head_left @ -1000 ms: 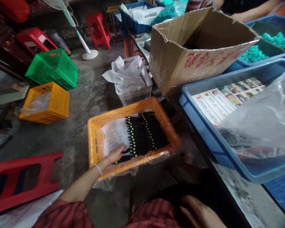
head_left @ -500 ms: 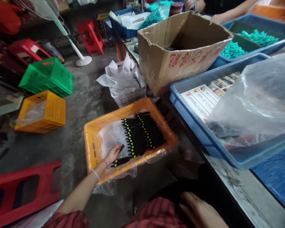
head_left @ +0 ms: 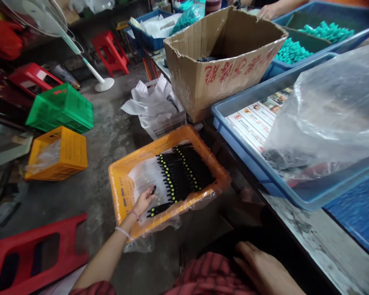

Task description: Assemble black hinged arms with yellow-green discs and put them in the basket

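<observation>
My left hand (head_left: pixel 144 201) reaches into the orange plastic basket (head_left: pixel 118 180), its fingers closed on a small black stick-like piece (head_left: pixel 154 189). Beneath the hand is a white sheet (head_left: pixel 141 174) lining the basket. To its right, black stick-like pieces (head_left: pixel 181 172) lie side by side in two rows, with yellow-green round spots along them. A few more black pieces (head_left: pixel 160 209) lie separately near the basket's front edge. My right hand (head_left: pixel 261 268) rests over my lap, fingers loosely stretched and partly out of sight; nothing shows in it.
A cardboard box (head_left: pixel 199 84) and a blue tray (head_left: pixel 242 141) with a clear plastic bag (head_left: pixel 326 114) stand on the bench at right. Behind is a tray of teal pieces (head_left: pixel 292 52), near another person's hand (head_left: pixel 267 11). Crates, stools and a fan (head_left: pixel 94 71) stand at left.
My left hand has shifted slightly left, away from the rows, still holding the black piece. The camera view has turned a little. My right hand stays over my lap.
</observation>
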Action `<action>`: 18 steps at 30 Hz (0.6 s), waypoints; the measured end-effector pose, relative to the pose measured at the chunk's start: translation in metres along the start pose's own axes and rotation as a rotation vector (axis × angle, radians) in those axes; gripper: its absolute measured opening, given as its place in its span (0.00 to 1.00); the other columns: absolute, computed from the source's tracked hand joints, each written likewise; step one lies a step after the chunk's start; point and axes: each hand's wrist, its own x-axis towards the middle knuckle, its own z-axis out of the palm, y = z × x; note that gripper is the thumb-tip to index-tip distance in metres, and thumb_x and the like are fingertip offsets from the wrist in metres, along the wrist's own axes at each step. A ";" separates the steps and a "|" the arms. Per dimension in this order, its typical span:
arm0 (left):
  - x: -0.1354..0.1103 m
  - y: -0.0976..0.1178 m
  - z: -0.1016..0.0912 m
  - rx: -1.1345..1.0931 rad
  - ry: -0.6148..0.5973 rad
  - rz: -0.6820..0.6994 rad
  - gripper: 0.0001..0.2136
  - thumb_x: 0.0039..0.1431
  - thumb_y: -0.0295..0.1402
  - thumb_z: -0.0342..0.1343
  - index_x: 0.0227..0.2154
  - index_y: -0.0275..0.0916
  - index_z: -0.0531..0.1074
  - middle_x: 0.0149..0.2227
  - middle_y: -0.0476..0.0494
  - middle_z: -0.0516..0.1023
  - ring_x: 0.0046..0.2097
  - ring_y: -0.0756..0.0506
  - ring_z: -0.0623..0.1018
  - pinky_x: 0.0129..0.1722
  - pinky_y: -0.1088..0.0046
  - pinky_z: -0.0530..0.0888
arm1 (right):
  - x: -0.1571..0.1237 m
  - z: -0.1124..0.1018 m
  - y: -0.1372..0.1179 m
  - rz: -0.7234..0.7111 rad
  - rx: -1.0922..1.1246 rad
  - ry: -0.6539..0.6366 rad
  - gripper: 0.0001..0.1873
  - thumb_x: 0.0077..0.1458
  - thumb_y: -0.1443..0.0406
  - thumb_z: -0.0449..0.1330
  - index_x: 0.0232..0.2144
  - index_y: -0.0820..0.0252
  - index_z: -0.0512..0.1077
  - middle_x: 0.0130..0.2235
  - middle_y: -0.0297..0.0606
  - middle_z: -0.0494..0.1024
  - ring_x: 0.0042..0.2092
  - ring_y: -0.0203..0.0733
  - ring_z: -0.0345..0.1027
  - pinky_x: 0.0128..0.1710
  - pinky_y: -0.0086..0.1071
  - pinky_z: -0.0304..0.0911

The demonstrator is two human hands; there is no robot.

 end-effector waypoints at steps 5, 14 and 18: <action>0.001 -0.004 -0.002 0.025 -0.012 -0.036 0.17 0.65 0.39 0.57 0.53 0.36 0.70 0.52 0.37 0.75 0.50 0.40 0.78 0.51 0.53 0.76 | 0.004 -0.005 -0.005 0.049 -0.058 -0.064 0.13 0.64 0.67 0.48 0.39 0.61 0.73 0.42 0.49 0.79 0.42 0.52 0.78 0.41 0.38 0.72; -0.003 0.002 -0.001 0.175 -0.096 0.109 0.16 0.64 0.39 0.58 0.50 0.36 0.73 0.53 0.38 0.75 0.55 0.38 0.75 0.56 0.49 0.71 | 0.008 -0.017 -0.018 0.093 -0.109 -0.098 0.11 0.65 0.68 0.50 0.38 0.60 0.73 0.43 0.47 0.80 0.42 0.50 0.79 0.40 0.36 0.73; -0.008 0.005 0.008 0.243 -0.161 0.192 0.14 0.64 0.40 0.58 0.46 0.36 0.74 0.48 0.39 0.77 0.51 0.40 0.76 0.55 0.51 0.72 | 0.008 -0.017 -0.019 0.113 -0.102 -0.121 0.11 0.65 0.69 0.49 0.39 0.61 0.73 0.43 0.47 0.79 0.42 0.51 0.79 0.41 0.38 0.73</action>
